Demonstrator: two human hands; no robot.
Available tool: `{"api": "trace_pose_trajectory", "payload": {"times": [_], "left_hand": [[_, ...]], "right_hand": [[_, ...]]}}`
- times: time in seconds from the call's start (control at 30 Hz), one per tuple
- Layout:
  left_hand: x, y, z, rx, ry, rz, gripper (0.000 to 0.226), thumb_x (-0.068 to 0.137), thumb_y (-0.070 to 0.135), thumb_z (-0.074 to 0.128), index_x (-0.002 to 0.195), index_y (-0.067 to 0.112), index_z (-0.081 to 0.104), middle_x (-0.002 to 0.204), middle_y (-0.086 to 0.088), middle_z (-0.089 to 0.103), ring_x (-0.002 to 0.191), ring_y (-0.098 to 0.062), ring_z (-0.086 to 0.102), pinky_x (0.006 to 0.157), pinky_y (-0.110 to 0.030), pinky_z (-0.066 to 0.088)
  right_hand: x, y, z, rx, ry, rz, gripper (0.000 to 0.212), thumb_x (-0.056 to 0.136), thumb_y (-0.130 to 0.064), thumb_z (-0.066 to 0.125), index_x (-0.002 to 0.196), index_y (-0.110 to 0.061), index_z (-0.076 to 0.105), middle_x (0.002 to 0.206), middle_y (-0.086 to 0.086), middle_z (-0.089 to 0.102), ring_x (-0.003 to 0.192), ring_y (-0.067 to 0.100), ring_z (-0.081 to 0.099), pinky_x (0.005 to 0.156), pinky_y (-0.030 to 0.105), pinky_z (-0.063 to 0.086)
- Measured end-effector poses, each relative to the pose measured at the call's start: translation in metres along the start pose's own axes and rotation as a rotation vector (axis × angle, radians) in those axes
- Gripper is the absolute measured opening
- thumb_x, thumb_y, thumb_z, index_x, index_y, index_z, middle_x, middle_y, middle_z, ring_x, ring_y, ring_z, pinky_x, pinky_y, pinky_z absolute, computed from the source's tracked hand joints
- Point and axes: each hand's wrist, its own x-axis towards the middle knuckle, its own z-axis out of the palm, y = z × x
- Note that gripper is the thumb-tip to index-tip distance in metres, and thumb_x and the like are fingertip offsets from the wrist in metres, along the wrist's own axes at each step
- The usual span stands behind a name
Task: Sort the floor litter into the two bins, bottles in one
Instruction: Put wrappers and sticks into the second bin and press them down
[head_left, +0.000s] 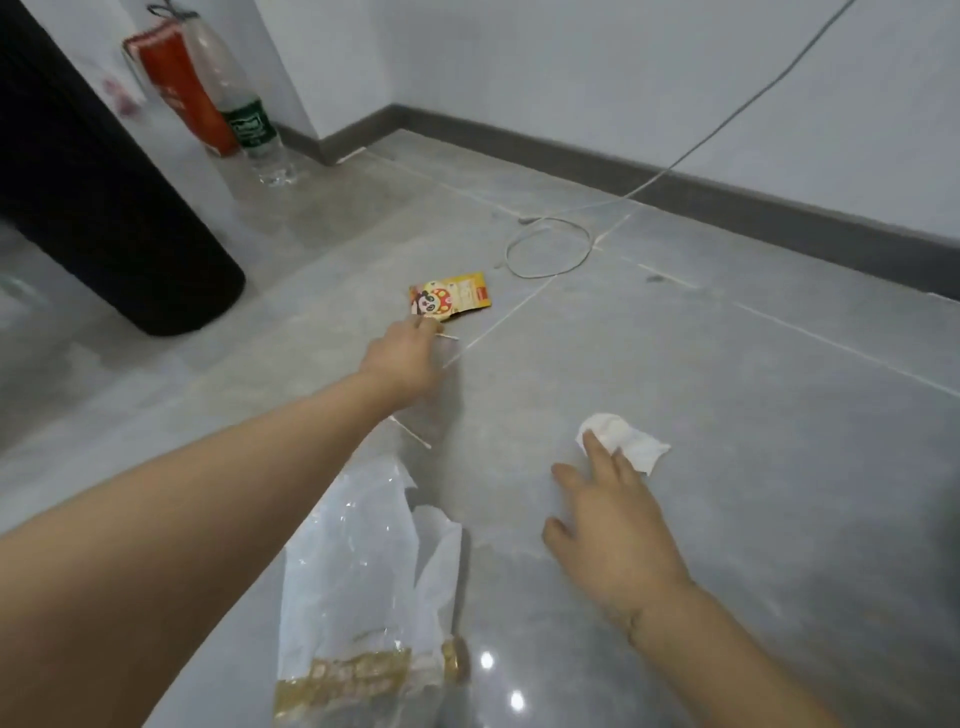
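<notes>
Left hand (402, 358) is stretched far forward, its fingers at the near edge of a small yellow-and-red snack wrapper (451, 294) on the grey tiled floor (727, 389). The fingers curl down onto that edge, but they are partly hidden behind the hand; cannot tell whether the wrapper is pinched or only touched. A thin white stick (448, 337) shows just beside the fingertips; whether it is held, cannot tell.

Right hand (618, 530) is low over the floor, near right, fingers spread and nearly straight, the tips resting on a crumpled white tissue (626, 439). Nothing gripped. Judgement: each hand goes for its own piece so that two non-bottle items are gathered in one reach.

Wrapper: flat, torn open, cartoon face printed, lying mid-floor just near of a tile joint. Tissue: balled at one end, loose flap toward the right.

A second white stick (413, 434) lies under the left forearm. A clear plastic bag with gold print (363, 597) lies crumpled at near centre.

Far left: a clear bottle with green label (249, 119), standing tilted against a red pack (182, 88) by the wall. A black bin (93, 197) stands left of them, well apart from the wrapper. A second bin is not identifiable.

A white cable (550, 249) loops on the floor beyond the wrapper.
</notes>
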Motion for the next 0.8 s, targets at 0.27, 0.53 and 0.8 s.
{"api": "trace_pose_trajectory", "payload": {"times": [0.27,0.53,0.8], "left_hand": [[0.053,-0.014,0.021,0.208,0.017,0.069,0.046,0.098,0.023,0.039,0.144,0.016,0.035,0.146,-0.012,0.04,0.125,-0.035,0.046,0.1,-0.042,0.037],[0.023,-0.019,0.018,0.271,0.205,0.211,0.029,0.098,0.032,0.046,0.102,0.007,0.061,0.109,-0.016,0.061,0.092,-0.039,0.059,0.073,-0.038,0.04],[-0.065,0.017,-0.02,-0.72,0.165,0.143,0.011,0.093,0.016,0.061,0.082,0.014,0.064,0.079,0.001,0.066,0.07,-0.005,0.058,0.069,-0.018,0.045]], "right_hand": [[0.006,0.002,0.016,0.077,0.109,-0.018,0.061,0.094,-0.029,0.04,0.149,-0.008,0.021,0.158,0.003,0.013,0.145,0.022,0.013,0.119,0.029,0.015],[-0.012,0.007,0.005,0.269,0.194,-0.025,0.054,0.095,-0.027,0.039,0.148,-0.017,0.028,0.154,-0.012,0.02,0.14,0.005,0.023,0.111,0.019,0.027],[-0.035,-0.014,-0.024,0.911,0.354,0.231,0.028,0.088,-0.014,0.062,0.115,-0.018,0.066,0.117,-0.007,0.063,0.108,0.005,0.057,0.088,0.008,0.041]]}}
